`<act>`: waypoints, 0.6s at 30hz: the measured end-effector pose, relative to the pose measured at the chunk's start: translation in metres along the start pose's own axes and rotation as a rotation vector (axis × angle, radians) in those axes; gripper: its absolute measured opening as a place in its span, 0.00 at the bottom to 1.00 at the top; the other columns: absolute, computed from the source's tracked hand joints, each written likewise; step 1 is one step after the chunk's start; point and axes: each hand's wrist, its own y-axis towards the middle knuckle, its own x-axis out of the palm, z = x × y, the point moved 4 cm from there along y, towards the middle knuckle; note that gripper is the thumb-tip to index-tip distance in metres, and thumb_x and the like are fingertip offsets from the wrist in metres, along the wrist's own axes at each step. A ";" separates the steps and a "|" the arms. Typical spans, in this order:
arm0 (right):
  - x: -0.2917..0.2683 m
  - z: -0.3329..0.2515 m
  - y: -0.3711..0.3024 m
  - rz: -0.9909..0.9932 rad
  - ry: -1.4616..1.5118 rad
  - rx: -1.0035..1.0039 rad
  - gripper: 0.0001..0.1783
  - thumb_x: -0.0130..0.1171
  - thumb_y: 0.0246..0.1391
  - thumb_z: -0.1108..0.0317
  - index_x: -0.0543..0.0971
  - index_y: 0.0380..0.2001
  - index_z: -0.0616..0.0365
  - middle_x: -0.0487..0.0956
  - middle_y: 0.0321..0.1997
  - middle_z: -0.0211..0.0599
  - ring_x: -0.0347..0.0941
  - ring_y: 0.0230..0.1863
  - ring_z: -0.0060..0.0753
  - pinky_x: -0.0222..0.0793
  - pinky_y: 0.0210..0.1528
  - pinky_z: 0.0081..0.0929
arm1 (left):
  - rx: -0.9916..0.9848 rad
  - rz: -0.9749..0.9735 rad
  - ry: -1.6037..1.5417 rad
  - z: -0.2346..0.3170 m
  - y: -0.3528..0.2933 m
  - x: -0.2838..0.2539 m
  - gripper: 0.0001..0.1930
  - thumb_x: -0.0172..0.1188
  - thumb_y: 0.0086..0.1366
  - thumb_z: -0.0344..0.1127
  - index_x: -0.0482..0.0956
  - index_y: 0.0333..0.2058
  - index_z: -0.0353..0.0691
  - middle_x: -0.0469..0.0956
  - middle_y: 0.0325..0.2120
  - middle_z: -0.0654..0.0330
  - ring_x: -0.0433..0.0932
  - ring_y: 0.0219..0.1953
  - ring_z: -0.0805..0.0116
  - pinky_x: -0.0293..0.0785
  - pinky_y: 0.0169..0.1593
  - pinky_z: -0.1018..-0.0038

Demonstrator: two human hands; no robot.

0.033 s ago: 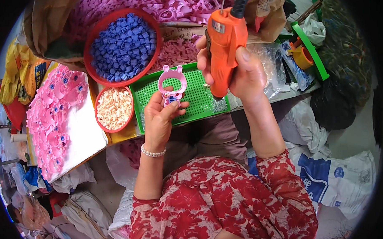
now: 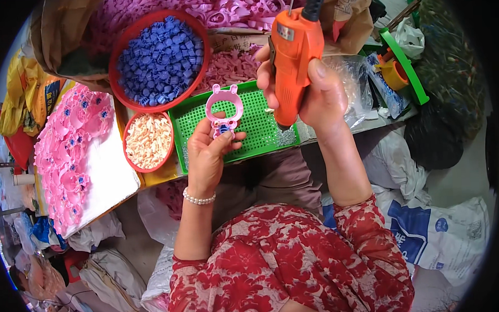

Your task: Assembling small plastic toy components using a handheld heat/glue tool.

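My left hand [image 2: 208, 152] pinches a pink plastic ring piece [image 2: 209, 109] with two small ears on top. A blue part [image 2: 223, 129] is set in its lower end, by my thumb. Wrapped around an orange electric screwdriver [image 2: 292, 61] is my right hand [image 2: 321, 95]; the tool points downward, its dark nose above the right end of the green perforated tray [image 2: 196, 116]. Small silver screws [image 2: 285, 137] lie there in the tray, close to the nose. The bit itself is hard to make out. The pink piece is held over the tray, apart from the screwdriver.
Left of the tray stand a red bowl of blue parts [image 2: 158, 60] and a smaller bowl of cream pieces [image 2: 148, 142]. Pink pieces with blue parts [image 2: 73, 156] cover a white board [image 2: 110, 177]. More pink parts [image 2: 222, 11] are heaped behind. A cord [image 2: 314, 4] rises from the screwdriver.
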 end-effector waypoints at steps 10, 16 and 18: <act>-0.005 -0.008 0.003 0.129 -0.319 -0.132 0.41 0.60 0.44 0.44 0.65 0.51 0.68 0.75 0.40 0.46 0.74 0.31 0.25 0.69 0.36 0.20 | -0.004 -0.015 -0.033 0.000 0.002 -0.001 0.16 0.51 0.61 0.22 0.67 0.48 0.31 0.77 0.37 0.54 0.80 0.36 0.66 0.78 0.35 0.79; -0.010 0.013 0.004 0.235 -0.407 -0.081 0.22 0.54 0.50 0.65 0.69 0.47 0.67 0.76 0.42 0.47 0.76 0.35 0.29 0.70 0.41 0.25 | -0.021 -0.017 -0.066 0.002 0.001 -0.005 0.17 0.51 0.61 0.23 0.66 0.50 0.31 0.76 0.39 0.51 0.80 0.36 0.65 0.78 0.36 0.79; -0.016 0.020 0.005 0.274 -0.354 -0.065 0.21 0.54 0.49 0.66 0.69 0.46 0.66 0.76 0.41 0.48 0.76 0.35 0.31 0.70 0.41 0.26 | -0.023 -0.040 -0.092 0.004 0.001 -0.005 0.18 0.51 0.60 0.23 0.65 0.51 0.31 0.76 0.39 0.51 0.80 0.36 0.65 0.78 0.36 0.79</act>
